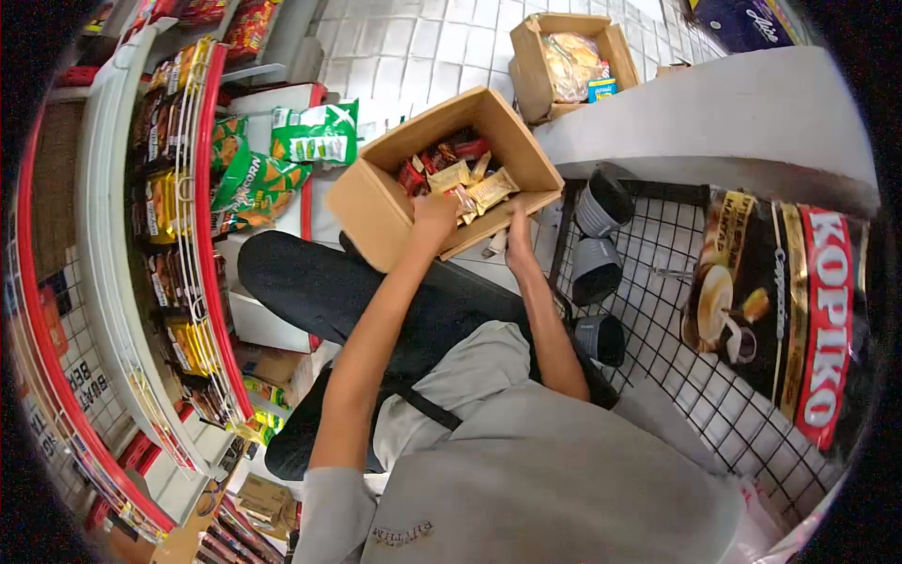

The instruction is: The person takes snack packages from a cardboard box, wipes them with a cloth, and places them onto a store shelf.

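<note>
A cardboard box [385,230] sits tilted with its flaps out, just past my legs. Inside it lie several small wrapped snack bars [492,189], gold, red and dark. My left hand [436,218] reaches over the box's near edge, its fingers closed around a small pale wrapped packet [460,203] and partly hidden. On the right, my right hand [519,241] grips the near right side of the same box, fingers partly behind the cardboard. Right beside that hand, a small pale packet [495,245] shows under the box edge; whether the hand touches it is unclear.
A curved rack of bars [174,216] stands close on the left, with green snack bags [315,132] on a shelf. Another cardboard box [531,80] is on the tiled floor [413,42]. To the right are a black wire rack [658,282], grey cups [601,202] and a Kopiko bag [785,305].
</note>
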The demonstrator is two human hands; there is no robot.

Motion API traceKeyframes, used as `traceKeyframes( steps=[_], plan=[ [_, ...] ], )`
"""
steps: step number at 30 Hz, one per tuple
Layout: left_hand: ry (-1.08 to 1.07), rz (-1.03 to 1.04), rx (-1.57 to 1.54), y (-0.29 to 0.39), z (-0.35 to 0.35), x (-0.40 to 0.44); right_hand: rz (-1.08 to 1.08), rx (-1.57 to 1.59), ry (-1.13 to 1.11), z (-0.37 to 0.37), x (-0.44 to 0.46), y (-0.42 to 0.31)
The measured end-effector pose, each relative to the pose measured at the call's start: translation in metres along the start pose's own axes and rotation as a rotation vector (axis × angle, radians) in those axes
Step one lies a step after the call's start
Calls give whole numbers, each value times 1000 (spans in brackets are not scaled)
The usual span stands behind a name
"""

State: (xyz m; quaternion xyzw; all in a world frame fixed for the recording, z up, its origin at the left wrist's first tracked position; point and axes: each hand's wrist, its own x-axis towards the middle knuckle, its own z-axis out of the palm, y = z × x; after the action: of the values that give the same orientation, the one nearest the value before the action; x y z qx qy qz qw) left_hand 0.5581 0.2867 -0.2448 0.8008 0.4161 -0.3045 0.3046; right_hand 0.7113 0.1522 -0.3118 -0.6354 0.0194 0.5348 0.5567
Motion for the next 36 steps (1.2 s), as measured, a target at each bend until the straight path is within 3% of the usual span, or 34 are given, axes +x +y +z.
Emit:
traceKeyframes(
  steps=[1, 4, 5, 8, 10, 12, 13, 14, 15, 17, 20, 22, 25, 26, 27, 28, 29, 30, 32, 33, 34, 35, 36],
  plan=[
    [-9, 6, -4, 2, 8, 18, 38, 63, -31, 0, 5, 3],
    [340, -197, -179, -2, 62, 101, 96, 130, 77, 20, -6, 7],
    [339, -192, -184, -8, 82, 120, 128, 160, 128, 23, -9, 5],
    [652, -194, 37, -28, 141, 150, 108, 72, 86, 22, -10, -6],
    [601, -143, 26, -26, 111, 121, 108, 48, 82, 25, -23, -15],
    [545, -76, 2, -28, 51, 86, 16, 129, 515, 37, -28, -44],
    [554, -82, 2, -24, 36, 77, -158, 161, 590, 41, -28, -58],
    [457, -46, -355, -15, 23, 67, -330, 193, 649, 42, -27, -70],
    [376, -21, -706, -9, 1, 55, -488, -13, 691, 32, -19, -74],
    [808, 48, -741, 15, -29, 13, -685, -226, 671, 20, 1, -92],
    [582, 262, -1575, 11, -34, -29, -475, 81, 425, 70, -39, -136],
    [467, 208, -1934, 6, -40, -106, -398, 152, 302, 128, -98, -159],
    [667, 460, -2398, -24, -25, -207, -548, -20, 98, 158, -129, -136],
    [650, 421, -2511, -35, -19, -245, -603, -75, 42, 172, -146, -137],
    [766, 487, -2481, -42, -12, -282, -603, -441, -249, 182, -180, -144],
    [865, 540, -2457, -42, -2, -316, -771, -859, -412, 180, -183, -133],
    [997, 431, -2315, -41, 6, -350, -1080, -1303, -532, 179, -185, -123],
    [1100, 312, -2181, -38, 11, -380, -1408, -1534, -639, 179, -187, -112],
    [1214, 413, -2287, -28, 13, -422, -792, -1084, -991, 201, -343, -155],
    [1204, 399, -2325, -13, 9, -437, -1064, -1540, -1157, 197, -354, -148],
    [1476, 298, -2172, -3, 0, -452, -1438, -1855, -1333, 192, -365, -141],
    [1737, 195, -1979, 6, -1, -460, -1435, -1870, -1350, 188, -391, -136],
    [1748, 183, -1996, 13, 14, -461, -1182, -1293, -1556, 183, -428, -132]
  ],
)
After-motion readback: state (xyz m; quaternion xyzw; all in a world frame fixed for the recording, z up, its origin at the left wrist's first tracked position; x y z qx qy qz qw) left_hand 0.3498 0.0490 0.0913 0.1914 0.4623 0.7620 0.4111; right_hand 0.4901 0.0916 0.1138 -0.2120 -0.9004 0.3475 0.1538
